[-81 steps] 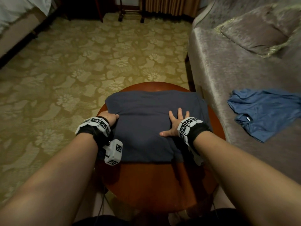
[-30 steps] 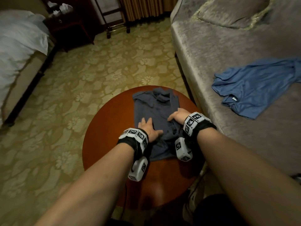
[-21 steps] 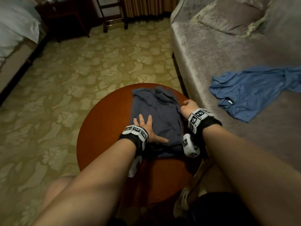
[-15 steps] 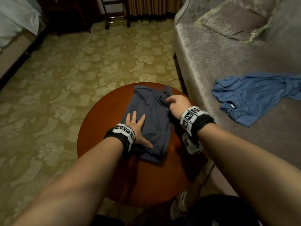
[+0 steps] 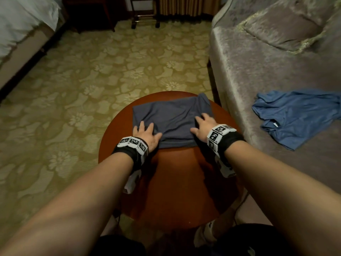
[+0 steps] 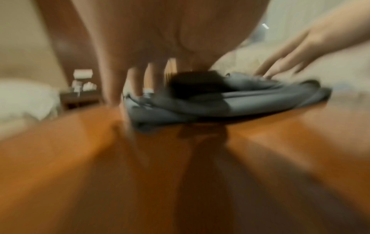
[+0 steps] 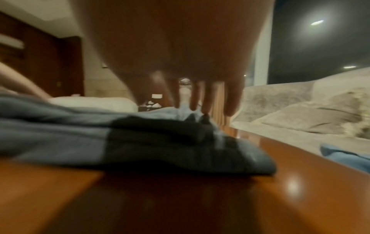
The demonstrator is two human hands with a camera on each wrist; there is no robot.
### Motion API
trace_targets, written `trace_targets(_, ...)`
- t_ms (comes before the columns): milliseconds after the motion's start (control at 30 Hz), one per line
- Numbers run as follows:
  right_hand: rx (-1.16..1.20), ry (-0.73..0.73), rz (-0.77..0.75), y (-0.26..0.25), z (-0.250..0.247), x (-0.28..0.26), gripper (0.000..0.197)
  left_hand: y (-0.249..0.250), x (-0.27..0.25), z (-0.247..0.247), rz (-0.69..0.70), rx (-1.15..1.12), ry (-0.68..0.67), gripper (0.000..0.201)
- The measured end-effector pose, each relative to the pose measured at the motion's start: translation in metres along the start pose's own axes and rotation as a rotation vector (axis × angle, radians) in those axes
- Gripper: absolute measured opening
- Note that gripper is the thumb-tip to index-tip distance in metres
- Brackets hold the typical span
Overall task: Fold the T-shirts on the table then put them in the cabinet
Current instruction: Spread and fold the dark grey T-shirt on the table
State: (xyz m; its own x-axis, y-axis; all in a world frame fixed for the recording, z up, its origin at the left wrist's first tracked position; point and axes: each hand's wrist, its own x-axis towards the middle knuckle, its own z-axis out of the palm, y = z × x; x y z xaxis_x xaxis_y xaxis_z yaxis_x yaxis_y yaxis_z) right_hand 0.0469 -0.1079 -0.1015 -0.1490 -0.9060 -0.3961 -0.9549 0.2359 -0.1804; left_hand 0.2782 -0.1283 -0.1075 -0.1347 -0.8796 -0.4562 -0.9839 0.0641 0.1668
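A dark grey T-shirt (image 5: 171, 119) lies folded into a rectangle on the far half of the round wooden table (image 5: 173, 182). My left hand (image 5: 145, 134) lies flat on its near left corner, fingers straight. At the near right edge my right hand (image 5: 202, 126) presses down with spread fingers. Both wrist views, blurred, show the same grey T-shirt (image 6: 230, 102) (image 7: 100, 139) under straight fingers. A second, blue T-shirt (image 5: 297, 115) lies crumpled on the sofa to the right. No cabinet shows in the head view.
A grey velvet sofa (image 5: 258, 61) with a cushion (image 5: 282, 23) stands close to the table's right. Patterned carpet (image 5: 92, 80) spreads left and ahead. A bed (image 5: 20, 26) with white bedding is at far left, dark wooden furniture (image 5: 96, 12) at the back.
The grey shirt went from a narrow lengthwise strip to a wider, shorter rectangle. My right hand left the collar end and now presses the near right edge. The left hand stays on the near left corner.
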Motion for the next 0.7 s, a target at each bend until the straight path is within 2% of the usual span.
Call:
trace_targets(33,-0.012,-0.061,0.009,0.000,0.004,-0.001,0.069,0.002,-0.001,0.006,-0.040,0.023,-0.071,0.085)
trace_targets(100,-0.051,-0.071,0.056,0.003,0.010,0.000,0.073,-0.004,-0.004,0.014,-0.085,0.113,-0.152,0.109)
trace_targets(200,0.013,0.102,0.188,0.004,-0.001,-0.003,0.061,-0.014,-0.010,0.007,-0.108,0.161,-0.184,0.124)
trace_targets(267,0.041,0.248,0.219,0.001,-0.010,-0.004,0.050,-0.008,-0.013,-0.006,-0.116,0.106,-0.113,0.124)
trace_targets(333,0.018,0.313,0.136,-0.005,-0.016,0.002,0.047,0.001,-0.010,-0.019,-0.111,0.034,0.068,0.109)
trace_targets(400,0.026,0.236,0.025,-0.011,-0.020,0.012,0.048,0.008,-0.001,-0.026,-0.039,0.020,0.160,0.080)
trace_targets(467,0.038,0.086,-0.022,-0.017,-0.021,0.023,0.050,0.012,0.009,-0.026,0.041,0.026,0.092,0.065)
trace_targets(533,0.022,-0.009,-0.001,-0.017,-0.020,0.035,0.053,0.014,0.017,-0.019,0.027,0.045,-0.029,0.072)
trace_targets(600,0.028,-0.042,0.076,-0.013,-0.020,0.040,0.057,0.009,0.023,-0.011,-0.051,0.076,-0.119,0.089)
trace_targets(700,-0.054,-0.111,0.135,-0.008,-0.021,0.042,0.052,-0.005,0.028,-0.007,-0.113,0.081,-0.171,0.114)
